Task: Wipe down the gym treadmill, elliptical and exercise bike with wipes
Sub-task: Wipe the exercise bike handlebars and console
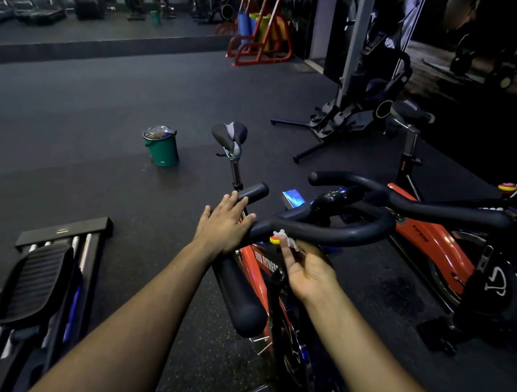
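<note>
Your left hand (224, 224) lay flat, steadying the exercise bike's handlebar (325, 230); your right hand (307, 267) pinched the wipe (282, 236) beneath it. Best to wrap the wipe round the bar and drag along.

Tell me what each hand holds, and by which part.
The left hand rests on the bike's handlebar, gripping nothing. The right hand pinches a small white wipe by its lower edge, under the bar.

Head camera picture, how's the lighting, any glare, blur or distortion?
Head view: dim overall; glare on the bike's small screen; wide-angle bending at the edges; the wipe in the right hand looks slightly blurred; left hand on the handlebar is sharp.
</note>
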